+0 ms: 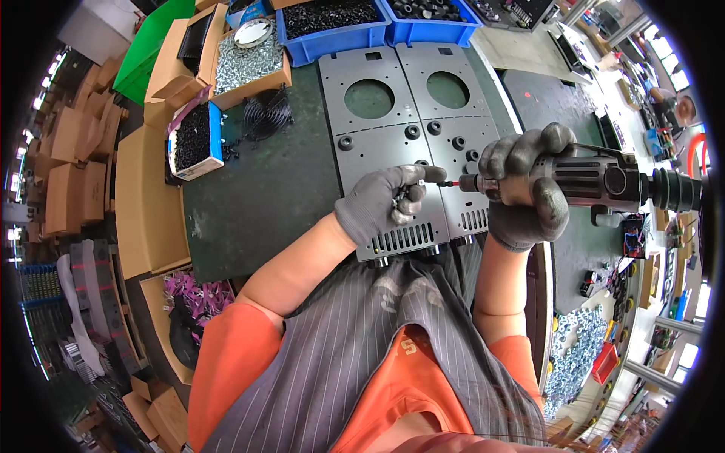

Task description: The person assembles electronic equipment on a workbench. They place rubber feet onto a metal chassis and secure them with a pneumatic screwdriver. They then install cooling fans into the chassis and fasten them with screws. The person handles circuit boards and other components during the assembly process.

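My right hand (529, 181), in a dark grey glove, grips a black power screwdriver (581, 181) held sideways, its bit (448, 183) pointing left. My left hand (385, 198), gloved too, is closed with its thumb and forefinger at the bit's tip; small silvery screws (400, 198) show among its curled fingers. Beneath both hands lie two grey metal panels (377, 151) side by side, each with a large round hole and a row of slots. Black round feet (412, 132) sit on the panels, some partly hidden by my hands.
Blue bins (332, 47) of black parts stand beyond the panels. To the left are a carton of silvery screws (245, 64), a small box of black screws (198, 140) and black wire fan guards (267, 113). Pink parts (198, 298) fill a carton near my left elbow.
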Available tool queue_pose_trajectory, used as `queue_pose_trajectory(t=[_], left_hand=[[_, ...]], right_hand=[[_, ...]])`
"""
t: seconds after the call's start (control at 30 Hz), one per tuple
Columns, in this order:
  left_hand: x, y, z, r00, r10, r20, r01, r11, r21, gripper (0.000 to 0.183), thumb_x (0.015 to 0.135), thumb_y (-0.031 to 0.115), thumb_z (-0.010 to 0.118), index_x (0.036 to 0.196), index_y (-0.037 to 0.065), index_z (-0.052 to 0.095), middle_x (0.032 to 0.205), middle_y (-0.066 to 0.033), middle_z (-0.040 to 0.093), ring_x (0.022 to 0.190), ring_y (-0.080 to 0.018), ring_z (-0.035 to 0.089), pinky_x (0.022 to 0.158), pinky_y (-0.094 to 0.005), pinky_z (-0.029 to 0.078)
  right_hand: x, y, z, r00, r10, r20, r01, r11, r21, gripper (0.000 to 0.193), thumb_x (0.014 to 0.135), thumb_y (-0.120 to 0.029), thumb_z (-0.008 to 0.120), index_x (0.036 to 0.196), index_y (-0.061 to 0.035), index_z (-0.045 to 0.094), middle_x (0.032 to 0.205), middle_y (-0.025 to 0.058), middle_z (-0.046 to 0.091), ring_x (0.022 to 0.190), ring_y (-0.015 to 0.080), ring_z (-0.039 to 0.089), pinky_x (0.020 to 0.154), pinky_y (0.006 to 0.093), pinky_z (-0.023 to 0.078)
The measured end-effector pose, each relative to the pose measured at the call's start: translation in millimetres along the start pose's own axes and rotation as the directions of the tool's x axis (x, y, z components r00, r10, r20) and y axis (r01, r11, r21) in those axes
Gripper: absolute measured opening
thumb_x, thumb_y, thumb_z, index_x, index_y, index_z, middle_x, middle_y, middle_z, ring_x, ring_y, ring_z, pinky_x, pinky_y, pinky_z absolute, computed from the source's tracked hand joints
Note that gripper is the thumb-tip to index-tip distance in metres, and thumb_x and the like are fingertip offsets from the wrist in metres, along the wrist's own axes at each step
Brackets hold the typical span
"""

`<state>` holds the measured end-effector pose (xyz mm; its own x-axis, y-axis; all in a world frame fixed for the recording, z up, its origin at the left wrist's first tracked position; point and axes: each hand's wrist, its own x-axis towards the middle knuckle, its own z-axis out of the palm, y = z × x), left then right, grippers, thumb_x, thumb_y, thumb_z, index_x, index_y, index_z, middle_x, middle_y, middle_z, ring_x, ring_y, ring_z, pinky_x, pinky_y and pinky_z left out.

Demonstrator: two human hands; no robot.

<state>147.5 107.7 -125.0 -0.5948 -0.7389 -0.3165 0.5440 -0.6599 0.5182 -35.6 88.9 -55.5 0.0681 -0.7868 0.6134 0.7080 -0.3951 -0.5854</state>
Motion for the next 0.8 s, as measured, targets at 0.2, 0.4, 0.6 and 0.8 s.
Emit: queue_pose_trajectory(t=[0.2, 0.4, 0.6, 0.8], left_hand=[[5, -11, 4, 0.993, -0.029, 0.11, 0.045, 0.989, -0.138, 0.034, 0.101, 0.02, 0.039, 0.121, -0.004, 0.053, 0.071, -0.0001, 0.053, 0.055, -0.0054, 0.043, 0.041, -0.0163, 0.033], [10, -17, 13, 0.991, -0.047, 0.128, 0.064, 0.989, -0.136, 0.035, 0.102, 0.02, 0.035, 0.122, -0.005, 0.05, 0.069, -0.0001, 0.048, 0.051, -0.0054, 0.039, 0.041, -0.0163, 0.031], [18, -21, 18, 0.969, -0.125, 0.211, 0.168, 0.966, -0.195, 0.038, 0.102, 0.024, 0.034, 0.123, -0.004, 0.05, 0.065, 0.0016, 0.04, 0.048, -0.0047, 0.033, 0.04, -0.0167, 0.027], [44, -7, 12, 0.951, 0.29, 0.107, -0.271, 0.616, 0.739, 0.038, 0.096, 0.03, 0.049, 0.121, 0.002, 0.059, 0.082, -0.0044, 0.061, 0.069, -0.0149, 0.057, 0.06, -0.0269, 0.047]], right_hand=[[-7, -3, -7, 0.999, -0.043, -0.028, 0.046, 0.995, 0.087, 0.048, 0.076, -0.015, 0.071, 0.116, -0.0068, 0.046, 0.082, 0.011, 0.058, 0.066, 0.0269, 0.059, 0.057, 0.0372, 0.051], [-14, -8, -10, 0.992, -0.073, -0.106, 0.081, 0.993, 0.081, 0.049, 0.074, -0.014, 0.071, 0.116, -0.0066, 0.046, 0.081, 0.0103, 0.057, 0.063, 0.0254, 0.057, 0.056, 0.0366, 0.051], [-19, -13, -25, 0.994, -0.074, -0.075, 0.086, 0.981, 0.176, 0.048, 0.075, -0.016, 0.069, 0.116, -0.0071, 0.046, 0.08, 0.0095, 0.056, 0.063, 0.0239, 0.056, 0.056, 0.0358, 0.05], [-20, -18, -49, 0.957, -0.051, -0.285, 0.104, 0.98, 0.172, 0.046, 0.083, -0.026, 0.057, 0.122, -0.0026, 0.048, 0.087, 0.0088, 0.054, 0.074, 0.0189, 0.047, 0.066, 0.0327, 0.039]])
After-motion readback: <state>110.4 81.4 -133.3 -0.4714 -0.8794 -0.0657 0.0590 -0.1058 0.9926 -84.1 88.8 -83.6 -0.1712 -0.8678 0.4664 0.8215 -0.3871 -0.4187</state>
